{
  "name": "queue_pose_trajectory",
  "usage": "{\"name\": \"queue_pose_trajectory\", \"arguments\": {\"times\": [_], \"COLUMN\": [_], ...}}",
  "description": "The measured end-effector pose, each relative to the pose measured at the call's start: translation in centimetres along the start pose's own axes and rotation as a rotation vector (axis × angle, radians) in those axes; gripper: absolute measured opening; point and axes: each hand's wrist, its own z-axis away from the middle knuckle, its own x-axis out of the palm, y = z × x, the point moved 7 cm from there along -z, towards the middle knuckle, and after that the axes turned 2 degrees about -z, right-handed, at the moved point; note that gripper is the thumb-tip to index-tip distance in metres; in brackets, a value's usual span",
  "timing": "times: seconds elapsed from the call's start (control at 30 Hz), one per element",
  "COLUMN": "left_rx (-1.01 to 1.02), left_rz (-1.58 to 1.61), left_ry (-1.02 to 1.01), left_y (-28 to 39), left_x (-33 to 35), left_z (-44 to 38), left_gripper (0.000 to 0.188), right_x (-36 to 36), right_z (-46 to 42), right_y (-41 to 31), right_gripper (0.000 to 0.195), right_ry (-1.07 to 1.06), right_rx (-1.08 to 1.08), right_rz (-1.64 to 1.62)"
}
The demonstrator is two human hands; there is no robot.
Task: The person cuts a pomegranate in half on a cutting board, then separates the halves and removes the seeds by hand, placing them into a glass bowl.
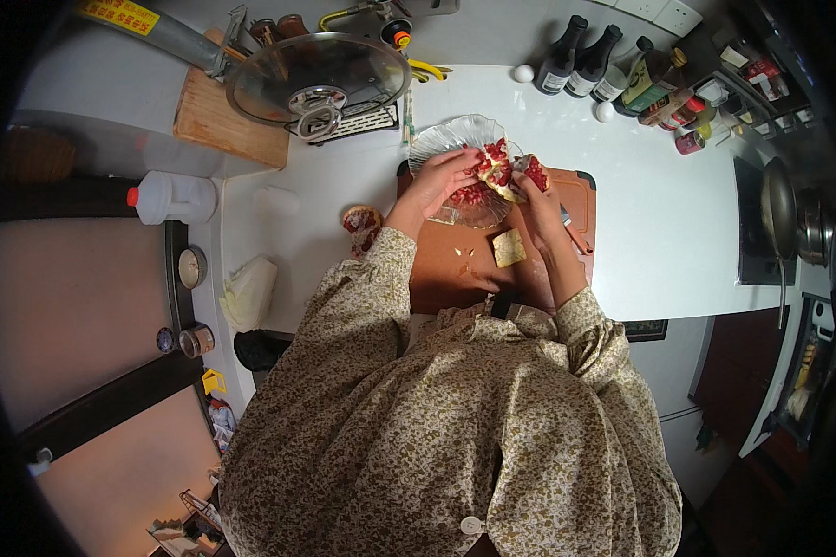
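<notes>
Above a clear glass plate (pixel 446 136) my right hand (pixel 540 205) grips an opened pomegranate piece (pixel 496 167) with red seeds and pale membrane. My left hand (pixel 440 182) touches the seeds at the piece's left side, fingers slightly bent; whether it grips anything is unclear. Loose pomegranate seeds (pixel 472 196) lie in the plate, which rests partly on a brown cutting board (pixel 446 261). On the board are a yellowish square of rind (pixel 509 248) and small scraps. A knife (pixel 577 235) lies right of my right hand. Another pomegranate piece (pixel 362 226) sits left of the board.
Dark bottles (pixel 559 59), jars and two eggs (pixel 524 74) stand at the back right. A glass pot lid (pixel 320 80) and a wooden board (pixel 226 125) are at the back left. Cabbage (pixel 249 292) and a plastic jug (pixel 177 198) stand left; a pan (pixel 778 209) is far right.
</notes>
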Motion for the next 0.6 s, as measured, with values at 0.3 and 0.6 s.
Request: {"name": "queue_pose_trajectory", "arguments": {"times": [0.3, 0.6], "left_rx": [0.120, 0.175], "left_rz": [-0.414, -0.439], "left_ry": [0.012, 0.019], "left_y": [0.6, 0.1], "left_x": [0.8, -0.6], "left_z": [0.1, -0.7], "left_gripper": [0.049, 0.041], "right_x": [0.6, 0.4], "right_z": [0.4, 0.6], "right_y": [-0.2, -0.6], "right_gripper": [0.029, 0.016], "right_ry": [-0.046, -0.019], "right_rx": [0.031, 0.042], "right_rz": [-0.036, -0.062]}}
